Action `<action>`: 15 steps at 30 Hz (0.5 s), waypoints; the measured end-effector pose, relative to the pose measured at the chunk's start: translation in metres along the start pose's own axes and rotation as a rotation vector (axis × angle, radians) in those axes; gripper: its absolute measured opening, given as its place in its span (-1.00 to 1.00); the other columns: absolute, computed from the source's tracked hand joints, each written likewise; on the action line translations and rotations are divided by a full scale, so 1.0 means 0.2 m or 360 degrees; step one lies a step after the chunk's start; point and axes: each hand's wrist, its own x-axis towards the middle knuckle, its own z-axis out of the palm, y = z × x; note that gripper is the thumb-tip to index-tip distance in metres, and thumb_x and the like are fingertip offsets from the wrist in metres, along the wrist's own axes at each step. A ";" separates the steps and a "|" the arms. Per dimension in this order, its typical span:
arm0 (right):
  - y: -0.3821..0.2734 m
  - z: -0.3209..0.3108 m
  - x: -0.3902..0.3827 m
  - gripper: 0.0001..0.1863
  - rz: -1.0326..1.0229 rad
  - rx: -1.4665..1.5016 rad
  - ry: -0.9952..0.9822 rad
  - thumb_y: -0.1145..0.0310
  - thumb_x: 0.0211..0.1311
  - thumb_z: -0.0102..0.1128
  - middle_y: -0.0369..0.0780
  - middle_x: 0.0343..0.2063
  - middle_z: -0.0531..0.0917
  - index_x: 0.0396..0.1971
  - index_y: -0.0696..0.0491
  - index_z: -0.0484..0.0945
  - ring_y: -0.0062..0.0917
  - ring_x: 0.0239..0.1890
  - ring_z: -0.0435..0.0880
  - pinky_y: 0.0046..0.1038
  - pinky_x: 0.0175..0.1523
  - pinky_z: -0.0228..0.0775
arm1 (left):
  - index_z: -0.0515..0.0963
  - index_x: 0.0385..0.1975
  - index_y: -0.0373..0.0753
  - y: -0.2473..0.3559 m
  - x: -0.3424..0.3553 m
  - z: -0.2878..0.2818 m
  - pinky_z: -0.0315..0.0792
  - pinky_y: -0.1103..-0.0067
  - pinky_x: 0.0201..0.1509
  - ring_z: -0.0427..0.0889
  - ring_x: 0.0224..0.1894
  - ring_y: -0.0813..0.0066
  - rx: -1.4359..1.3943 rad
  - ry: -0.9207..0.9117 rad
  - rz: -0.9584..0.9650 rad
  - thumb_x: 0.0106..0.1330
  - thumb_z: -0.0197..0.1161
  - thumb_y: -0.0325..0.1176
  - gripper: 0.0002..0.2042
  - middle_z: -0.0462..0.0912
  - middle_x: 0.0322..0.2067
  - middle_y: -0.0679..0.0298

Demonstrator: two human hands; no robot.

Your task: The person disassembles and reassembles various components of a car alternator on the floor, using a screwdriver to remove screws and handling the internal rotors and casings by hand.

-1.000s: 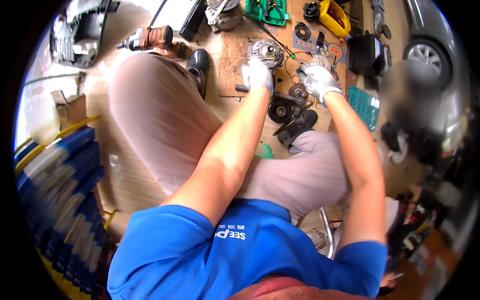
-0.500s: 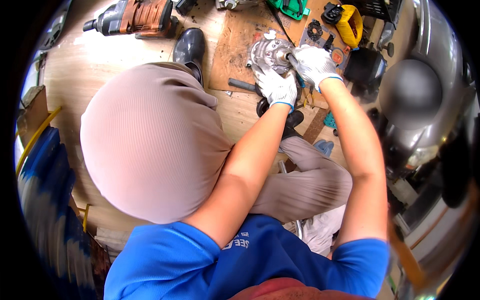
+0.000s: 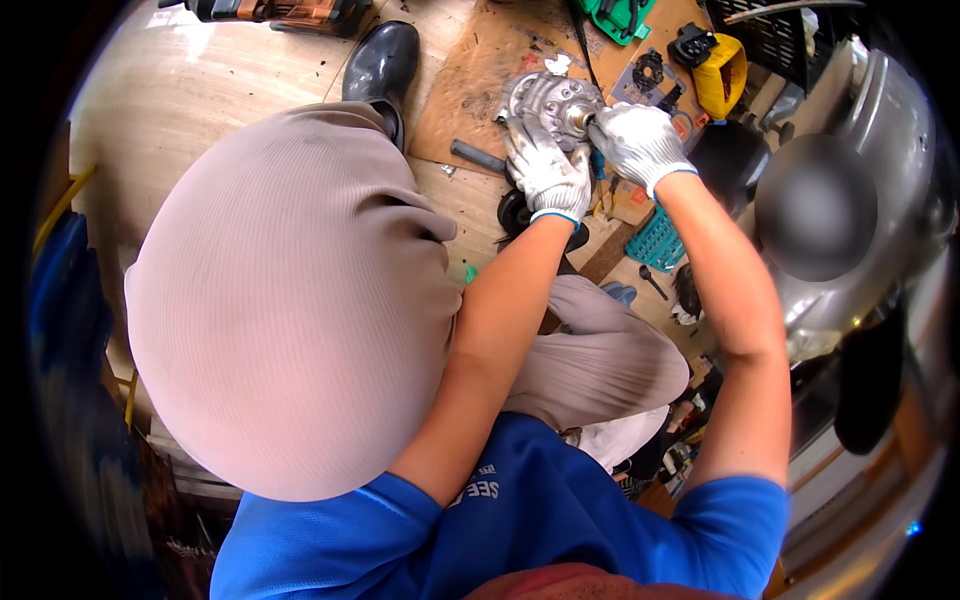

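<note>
A silver cast-metal housing (image 3: pixel 548 98) with bolt heads and a brass-toned centre rests on a stained cardboard sheet (image 3: pixel 455 85). My left hand (image 3: pixel 550 178), in a white knit glove, is curled against its near side and steadies it. My right hand (image 3: pixel 640 142), gloved alike, has its fingers closed right beside the brass-toned centre. Whatever lies between those fingers is mostly hidden; only a dark bit shows at the tips. Left of my left hand lies a short grey bar (image 3: pixel 478 156). A black round part (image 3: pixel 514 212) sits beneath my left wrist.
Beyond my right hand are a yellow container (image 3: pixel 722 78), a flat plate with a black part (image 3: pixel 650 75) and a green case (image 3: pixel 622 15). A teal basket (image 3: pixel 655 240) stands near my right forearm. My black boot (image 3: pixel 382 65) is left of the cardboard; a grey car body (image 3: pixel 895 130) borders the right.
The head view has shifted, showing more of the teal basket and less of the orange power tool. A grey rod at my right fingers is now mostly hidden. My left hand keeps its place on the housing.
</note>
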 end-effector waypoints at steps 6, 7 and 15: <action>-0.04 0.11 -0.01 -0.55 0.0519 0.0533 -0.0024 0.02 0.41 0.05 0.05 -0.36 0.72 -0.36 0.11 0.69 -0.03 -0.26 0.73 -0.08 -0.13 0.54 | -0.08 0.54 -0.41 0.00 0.00 0.05 -0.01 0.02 0.57 -0.04 0.56 -0.22 0.0037 -0.0038 -0.0021 0.26 0.41 -0.06 0.01 -0.05 0.53 -0.15; -0.07 0.14 0.00 -0.54 0.0684 0.0632 0.0008 0.00 0.40 0.05 0.08 -0.36 0.71 -0.36 0.11 0.70 -0.02 -0.25 0.73 -0.08 -0.12 0.54 | -0.09 0.54 -0.41 0.00 0.00 0.05 -0.01 0.02 0.57 -0.04 0.56 -0.21 0.0051 -0.0053 -0.0030 0.26 0.41 -0.05 0.01 -0.06 0.53 -0.14; -0.08 0.19 -0.10 -0.50 0.1582 0.2200 0.0000 -0.01 0.47 0.05 -0.12 -0.51 0.74 -0.21 0.18 0.71 -0.34 -0.45 0.72 -0.35 -0.26 0.51 | -0.12 0.55 -0.42 -0.02 0.00 0.04 -0.05 0.06 0.60 -0.06 0.57 -0.19 0.0203 -0.0116 0.0013 0.31 0.34 0.03 0.02 -0.08 0.54 -0.14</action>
